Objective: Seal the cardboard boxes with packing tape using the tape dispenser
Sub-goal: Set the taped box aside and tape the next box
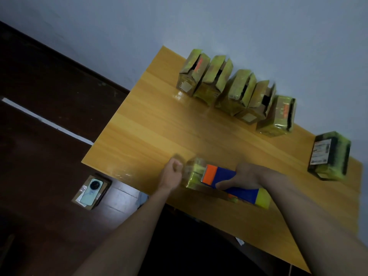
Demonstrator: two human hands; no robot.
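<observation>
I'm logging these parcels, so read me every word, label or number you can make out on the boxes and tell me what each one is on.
Nothing here can be read as text.
White shipping label on the lone box at the table's right: printed lines, too small and blurred.
Red-orange print on the leftmost box in the row: blurred.
Red-orange print on the rightmost box in the row: blurred.
Phone on the floor: no readable marking.

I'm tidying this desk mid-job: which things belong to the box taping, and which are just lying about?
Job:
blue-and-orange tape dispenser under the right hand
tape-wrapped cardboard box by the left hand
row of open-flapped boxes
labelled box

Lying about:
pale green phone lying on a small floor box
</observation>
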